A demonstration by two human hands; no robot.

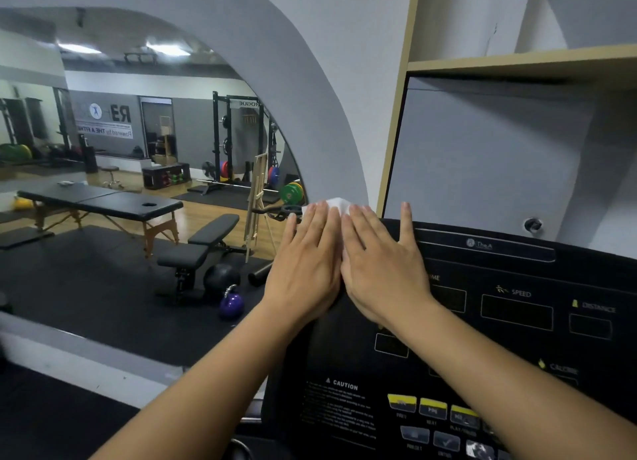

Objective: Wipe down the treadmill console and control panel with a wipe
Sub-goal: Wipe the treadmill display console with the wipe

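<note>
A crumpled white wipe (339,205) is pressed flat against the upper left corner of the black treadmill console (482,321) by the left hand (305,258) and right hand (381,259), fingers straight, side by side.

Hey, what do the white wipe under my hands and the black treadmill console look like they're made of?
The wipe looks like thin white paper or nonwoven cloth, matte; its visible edge crumples softly. The console seems hard black plastic with a smooth, slightly glossy face: printed labels and faint reflections show on it.
</note>
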